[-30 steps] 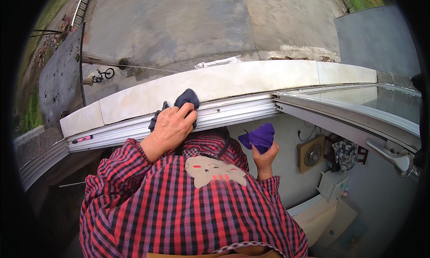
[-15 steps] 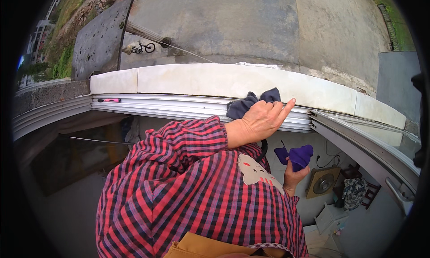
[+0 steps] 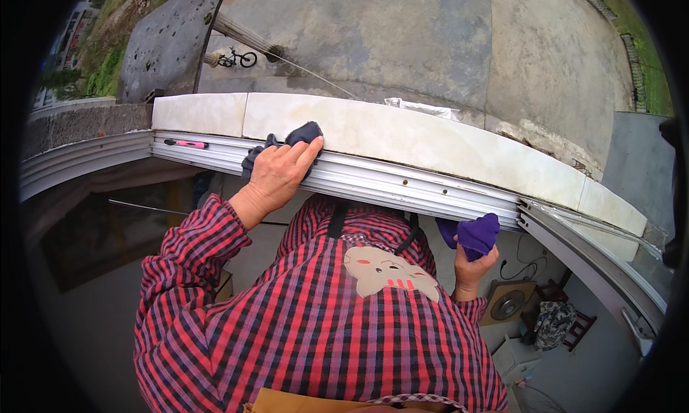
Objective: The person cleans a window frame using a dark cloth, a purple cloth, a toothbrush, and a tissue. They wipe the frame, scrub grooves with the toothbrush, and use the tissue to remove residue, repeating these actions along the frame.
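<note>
i watch the left hand (image 3: 278, 170) grip a dark cloth (image 3: 305, 132) on the window track (image 3: 373, 173) at eleven o'clock — likely wiping; the right hand (image 3: 474, 268) grips a purple cloth (image 3: 479, 235) just past three. the next move calls for even pressure.

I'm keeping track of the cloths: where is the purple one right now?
In the head view, the purple cloth is right of centre, held in the right hand, beside the white window track.
</note>
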The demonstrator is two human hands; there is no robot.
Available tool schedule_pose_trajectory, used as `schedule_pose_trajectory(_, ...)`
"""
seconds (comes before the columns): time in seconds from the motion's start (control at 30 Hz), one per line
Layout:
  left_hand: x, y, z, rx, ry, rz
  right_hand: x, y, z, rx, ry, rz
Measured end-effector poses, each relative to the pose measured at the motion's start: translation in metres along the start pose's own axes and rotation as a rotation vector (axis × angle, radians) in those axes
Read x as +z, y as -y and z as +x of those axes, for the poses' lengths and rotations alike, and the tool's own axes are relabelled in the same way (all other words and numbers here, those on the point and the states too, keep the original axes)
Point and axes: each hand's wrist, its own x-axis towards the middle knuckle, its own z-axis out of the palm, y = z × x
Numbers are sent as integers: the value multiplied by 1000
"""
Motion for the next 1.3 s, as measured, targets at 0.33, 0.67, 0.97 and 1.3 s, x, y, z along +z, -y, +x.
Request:
schedule_pose_trajectory(0.33,-17,131,-64,-486,111,147,5,4,-12,-24,-44,-10)
schedule_pose_trajectory(0.67,-6,-107,120,-291,-224,-1474,-34,12,-60,37,-148,-245)
schedule_pose_trajectory(0.97,14,-247,162,412,-37,-597,-87,-26,-115,276,-326,-59)
schedule_pose_trajectory(1.3,30,-256,186,361,60,-884,-104,-31,-95,134,-228,-185)
